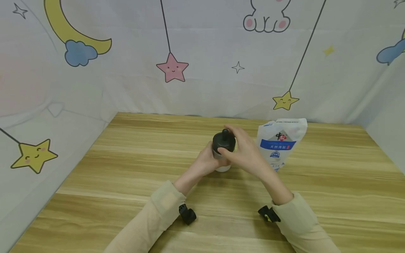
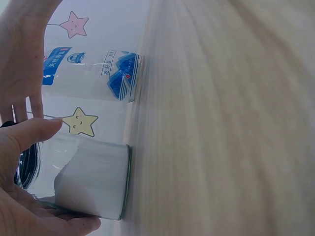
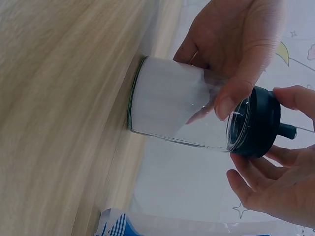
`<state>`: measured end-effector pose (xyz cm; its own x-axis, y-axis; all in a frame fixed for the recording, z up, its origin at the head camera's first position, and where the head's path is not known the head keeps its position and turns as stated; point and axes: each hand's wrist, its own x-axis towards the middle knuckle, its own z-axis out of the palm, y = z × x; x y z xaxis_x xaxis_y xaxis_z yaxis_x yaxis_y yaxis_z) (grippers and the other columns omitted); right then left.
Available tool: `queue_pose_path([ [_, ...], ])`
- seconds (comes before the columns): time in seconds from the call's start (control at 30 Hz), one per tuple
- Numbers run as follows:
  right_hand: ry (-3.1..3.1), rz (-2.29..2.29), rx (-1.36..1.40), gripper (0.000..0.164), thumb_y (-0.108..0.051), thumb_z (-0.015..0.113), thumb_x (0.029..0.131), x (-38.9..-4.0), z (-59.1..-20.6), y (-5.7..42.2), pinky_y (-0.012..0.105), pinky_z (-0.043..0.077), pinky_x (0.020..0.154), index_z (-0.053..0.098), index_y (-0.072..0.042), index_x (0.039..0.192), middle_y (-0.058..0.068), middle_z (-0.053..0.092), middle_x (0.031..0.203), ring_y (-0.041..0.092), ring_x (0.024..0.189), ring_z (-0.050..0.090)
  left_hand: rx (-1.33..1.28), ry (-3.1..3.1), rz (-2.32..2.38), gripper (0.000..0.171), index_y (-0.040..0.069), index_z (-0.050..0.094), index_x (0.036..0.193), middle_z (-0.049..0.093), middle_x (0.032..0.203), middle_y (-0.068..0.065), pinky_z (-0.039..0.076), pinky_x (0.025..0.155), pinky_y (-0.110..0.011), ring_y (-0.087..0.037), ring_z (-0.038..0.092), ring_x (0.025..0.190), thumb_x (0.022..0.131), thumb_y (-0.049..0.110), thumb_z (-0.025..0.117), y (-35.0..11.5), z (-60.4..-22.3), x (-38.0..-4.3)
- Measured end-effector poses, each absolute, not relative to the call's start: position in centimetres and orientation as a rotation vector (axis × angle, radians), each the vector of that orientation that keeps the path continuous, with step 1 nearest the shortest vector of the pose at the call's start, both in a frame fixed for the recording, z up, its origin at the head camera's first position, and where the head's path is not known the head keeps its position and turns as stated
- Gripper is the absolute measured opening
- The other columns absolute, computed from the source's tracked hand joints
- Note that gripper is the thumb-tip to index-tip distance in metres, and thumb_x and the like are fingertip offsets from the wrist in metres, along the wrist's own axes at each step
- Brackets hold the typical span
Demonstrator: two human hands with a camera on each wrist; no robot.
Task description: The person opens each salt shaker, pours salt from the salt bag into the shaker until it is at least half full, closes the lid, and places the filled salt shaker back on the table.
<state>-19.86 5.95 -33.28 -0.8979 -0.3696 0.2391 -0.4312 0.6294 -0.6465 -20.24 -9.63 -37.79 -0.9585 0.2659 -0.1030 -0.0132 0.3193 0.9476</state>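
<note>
A clear glass jar (image 3: 167,103), partly filled with white salt-like grains, stands upright on the table in front of me. My left hand (image 1: 205,160) grips it round the side, thumb across the glass near the top. On the jar's mouth sits a black lid (image 1: 223,141) with a short black stem. My right hand (image 1: 245,149) holds that lid by its edge, thumb on the near side and fingers behind. In the right wrist view its fingertips (image 3: 241,172) lie against the lid's rim.
A white and blue bag (image 1: 280,144) printed with Chinese characters stands upright right of the jar, close to my right hand. The wooden table (image 1: 126,168) ends at a white cloth backdrop (image 1: 205,95) with cartoon stars. Black wrist cameras sit at both cuffs.
</note>
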Motion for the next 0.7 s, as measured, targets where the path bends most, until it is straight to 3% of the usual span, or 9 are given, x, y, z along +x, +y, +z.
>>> queue_pose_path([
  [0.2, -2.759, 1.141, 0.67, 0.074, -0.034, 0.071, 0.086, -19.83, -33.22, 5.86, 0.056, 0.035, 0.11, 0.035, -0.012, 0.147, 0.013, 0.047, 0.141, 0.031, 0.134, 0.042, 0.262, 2.333, 1.715, 0.071, 0.012, 0.037, 0.143, 0.043, 0.146, -0.011, 0.029, 0.113, -0.056, -0.031, 0.038, 0.138, 0.083, 0.018, 0.073, -9.65, -37.74, -20.3],
  [0.53, -2.784, 1.192, 0.679, 0.075, -0.024, 0.067, 0.088, -19.73, -33.15, 5.88, 0.057, 0.035, 0.11, 0.028, -0.014, 0.151, 0.015, 0.041, 0.148, 0.032, 0.138, 0.038, 0.228, 2.347, 1.687, 0.075, 0.009, 0.032, 0.145, 0.04, 0.149, -0.014, 0.026, 0.114, -0.059, -0.034, 0.035, 0.14, 0.082, 0.018, 0.073, -9.65, -37.75, -20.21],
  [0.7, -2.766, 1.169, 0.674, 0.075, -0.029, 0.069, 0.088, -19.78, -33.25, 5.92, 0.057, 0.035, 0.11, 0.03, -0.013, 0.15, 0.014, 0.045, 0.143, 0.031, 0.135, 0.04, 0.236, 2.336, 1.705, 0.075, 0.011, 0.034, 0.144, 0.042, 0.147, -0.013, 0.025, 0.115, -0.058, -0.032, 0.036, 0.14, 0.082, 0.018, 0.073, -9.63, -37.72, -20.25],
])
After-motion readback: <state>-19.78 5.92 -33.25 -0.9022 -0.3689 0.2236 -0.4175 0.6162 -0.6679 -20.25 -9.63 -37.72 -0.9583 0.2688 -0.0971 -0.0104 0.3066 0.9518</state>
